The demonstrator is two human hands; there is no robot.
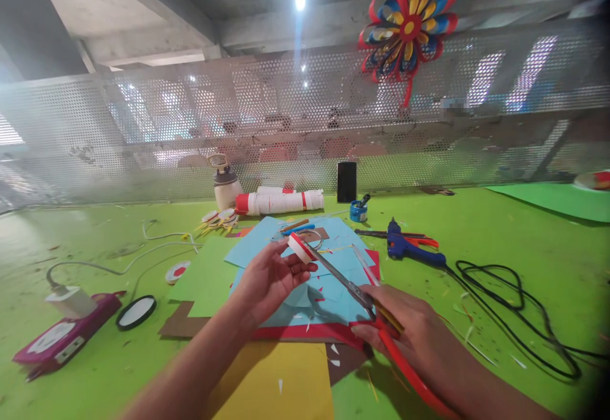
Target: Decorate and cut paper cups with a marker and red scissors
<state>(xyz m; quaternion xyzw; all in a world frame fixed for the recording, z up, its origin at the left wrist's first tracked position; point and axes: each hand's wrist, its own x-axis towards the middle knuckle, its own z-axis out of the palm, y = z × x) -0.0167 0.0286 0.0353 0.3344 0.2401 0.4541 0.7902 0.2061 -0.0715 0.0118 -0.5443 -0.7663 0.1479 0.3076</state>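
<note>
In my left hand (281, 277), a short round red-and-white paper cup piece (300, 248) is pinched between thumb and fingers. My right hand (405, 321) grips a pair of scissors (340, 278) with red handles. Their blades stand apart, and one blade's tip reaches the edge of the cup piece; whether it touches cannot be made out. Below both hands lie light blue paper sheets (257, 248) with small scraps on them. A blue and a brown stick-like tool rest on the paper, just beyond the cup piece.
Stacked paper cups (286, 203) lie behind the sheets, near a spray bottle (227, 188). To the right are a blue glue gun (410, 247) and its looped black cord. A purple power strip (69, 334) sits at left with a white charger. A perforated metal screen (286, 121) rises behind.
</note>
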